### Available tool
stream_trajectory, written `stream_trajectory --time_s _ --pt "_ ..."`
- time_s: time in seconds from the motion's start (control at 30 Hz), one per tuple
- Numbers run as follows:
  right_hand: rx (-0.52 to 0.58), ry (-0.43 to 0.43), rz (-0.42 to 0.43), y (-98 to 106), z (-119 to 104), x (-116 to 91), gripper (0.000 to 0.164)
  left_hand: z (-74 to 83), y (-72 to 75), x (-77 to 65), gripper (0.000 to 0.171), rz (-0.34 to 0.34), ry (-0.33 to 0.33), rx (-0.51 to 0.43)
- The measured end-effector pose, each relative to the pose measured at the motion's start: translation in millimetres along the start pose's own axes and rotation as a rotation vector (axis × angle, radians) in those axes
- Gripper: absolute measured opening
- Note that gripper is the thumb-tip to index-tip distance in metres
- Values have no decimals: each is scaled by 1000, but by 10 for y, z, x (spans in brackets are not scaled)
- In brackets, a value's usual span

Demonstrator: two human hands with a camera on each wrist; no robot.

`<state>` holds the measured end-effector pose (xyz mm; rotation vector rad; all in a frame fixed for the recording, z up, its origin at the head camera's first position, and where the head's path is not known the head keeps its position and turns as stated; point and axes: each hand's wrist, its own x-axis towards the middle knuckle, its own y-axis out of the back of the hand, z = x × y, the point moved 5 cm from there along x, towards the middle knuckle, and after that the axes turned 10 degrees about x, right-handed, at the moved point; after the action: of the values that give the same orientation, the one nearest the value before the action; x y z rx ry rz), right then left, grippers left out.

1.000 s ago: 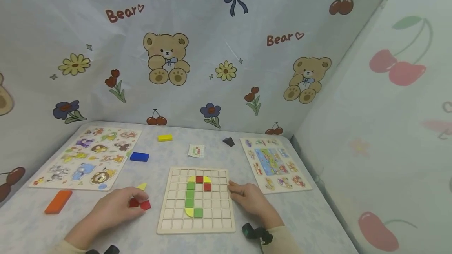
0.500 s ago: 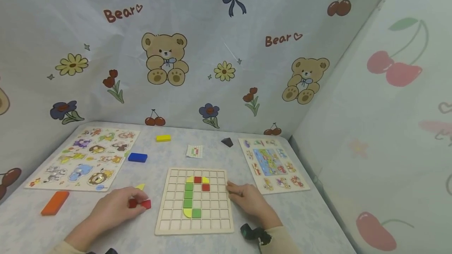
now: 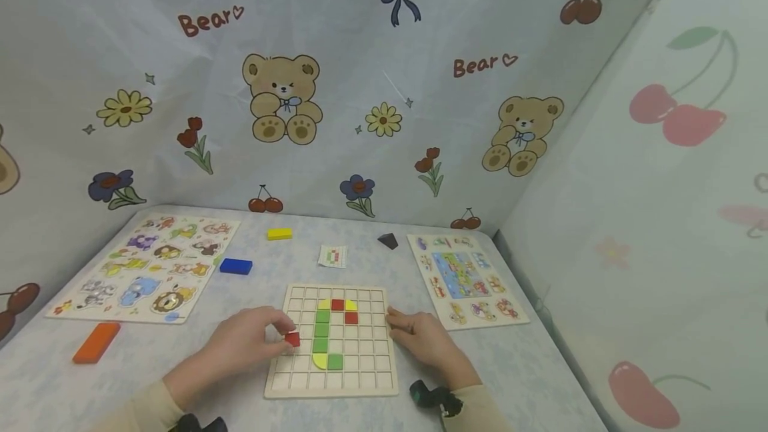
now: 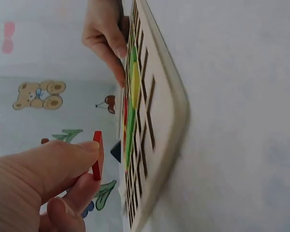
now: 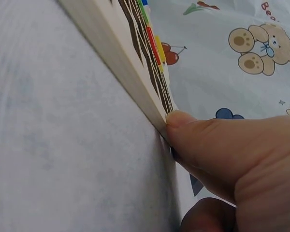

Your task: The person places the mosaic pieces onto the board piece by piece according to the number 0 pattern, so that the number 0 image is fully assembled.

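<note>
A small red square tile [image 3: 292,339] is pinched between the thumb and fingertips of my left hand [image 3: 246,339], over the left part of a wooden grid board [image 3: 366,380]. In the left wrist view, that red tile [image 4: 97,157] stands on edge, apart from the board. Green, yellow and red tiles form a hook-like figure in the board's cells, including a green tile [image 3: 322,331] and a rounded yellow tile [image 3: 321,361]. My right hand [image 3: 429,344] grips the board's right edge; in the right wrist view its thumb [image 5: 183,126] lies against that edge.
A small pattern card [image 3: 333,256] lies behind the board. Around it are a yellow block [image 3: 279,235], a blue block [image 3: 236,266], an orange block [image 3: 97,343] and a dark block [image 3: 388,241]. An animal puzzle [image 3: 144,265] lies left, another puzzle [image 3: 468,279] right.
My left hand has moved right from the table to the board's left side, carrying a red tile. The loose yellow and other red pieces are out of sight. My right hand stays put.
</note>
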<state>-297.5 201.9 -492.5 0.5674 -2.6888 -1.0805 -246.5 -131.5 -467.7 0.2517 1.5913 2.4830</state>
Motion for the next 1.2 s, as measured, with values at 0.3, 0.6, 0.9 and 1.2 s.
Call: stream_trajectory --time_s 0.3,0.6,0.9,1.2 --pt "-14 13 -13 -29 -24 21 37 535 -250 402 18 -41 -133 -22" --pt "-15 -20 -20 -49 -41 32 37 709 -441 574 7 -41 -190 8" --pt "-23 -12 -17 -29 -32 28 37 813 -426 627 8 -52 -197 13" --pt "-5 -28 -5 1 -7 0 36 782 -440 661 6 -40 -176 17"
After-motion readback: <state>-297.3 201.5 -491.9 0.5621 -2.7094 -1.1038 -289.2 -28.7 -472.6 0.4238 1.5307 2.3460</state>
